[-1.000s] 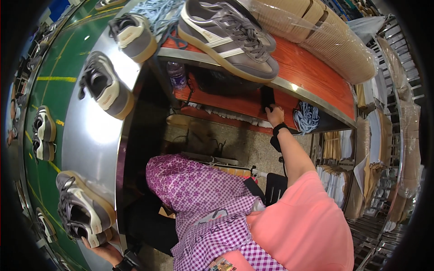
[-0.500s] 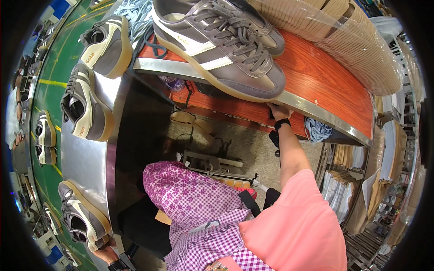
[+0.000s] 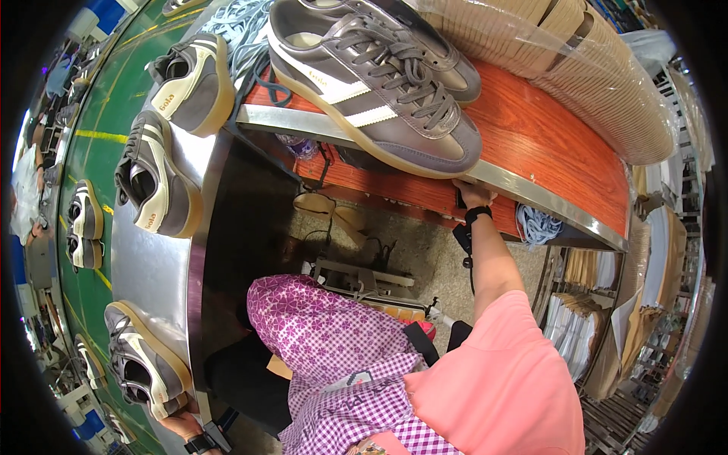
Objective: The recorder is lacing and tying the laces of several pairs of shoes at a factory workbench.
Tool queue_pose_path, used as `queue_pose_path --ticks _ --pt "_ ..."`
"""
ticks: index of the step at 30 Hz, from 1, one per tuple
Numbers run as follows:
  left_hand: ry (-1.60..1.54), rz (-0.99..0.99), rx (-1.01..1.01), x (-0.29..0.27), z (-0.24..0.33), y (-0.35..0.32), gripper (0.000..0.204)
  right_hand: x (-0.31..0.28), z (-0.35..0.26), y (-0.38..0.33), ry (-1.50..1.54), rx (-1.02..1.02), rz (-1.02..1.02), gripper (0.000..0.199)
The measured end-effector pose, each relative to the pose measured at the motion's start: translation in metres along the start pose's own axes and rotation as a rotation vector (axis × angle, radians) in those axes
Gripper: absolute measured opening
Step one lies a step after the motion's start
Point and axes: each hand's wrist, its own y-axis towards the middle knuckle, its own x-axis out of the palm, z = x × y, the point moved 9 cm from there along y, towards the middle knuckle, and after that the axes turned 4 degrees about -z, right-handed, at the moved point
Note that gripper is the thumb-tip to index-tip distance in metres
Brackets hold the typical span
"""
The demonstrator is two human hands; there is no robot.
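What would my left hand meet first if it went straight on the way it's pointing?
Likely the nearest grey shoe on the metal table; your left hand sits at its heel, though contact is unclear.

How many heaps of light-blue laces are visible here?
2: upper heap, left of the gray sneakers on the red tabletop; lower heap, beneath it, right of the right hand. More may be hidden.

Showing metallic grey with white stripes on the shoes (image 3: 409,144), tan on the soles (image 3: 222,102) — showing red wood grain across the tabletop (image 3: 546,136), pale blue in the laces (image 3: 540,225). Displaying purple-and-white gingham and flowers on the apron (image 3: 326,409) — plain salmon pink on the shirt (image 3: 500,371).
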Motion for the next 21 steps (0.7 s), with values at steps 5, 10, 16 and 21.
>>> queue_pose_path --ticks 5,10,16,21 --pt "0.043 -0.016 0.063 -0.009 0.002 0.007 0.050 -0.019 -0.017 -0.027 0.014 0.071 -0.045 0.108" --pt "-0.005 -0.106 0.019 0.019 0.000 -0.002 0.051 -0.003 0.001 -0.028 -0.160 0.121 -0.029 0.092" --pt "-0.068 -0.088 -0.024 0.011 -0.010 0.007 0.057 0.002 -0.015 -0.069 0.000 -0.186 0.157 0.031" --pt "-0.138 0.028 -0.034 0.033 -0.003 -0.014 0.058 0.023 -0.101 -0.178 -0.063 -0.673 0.048 0.006"
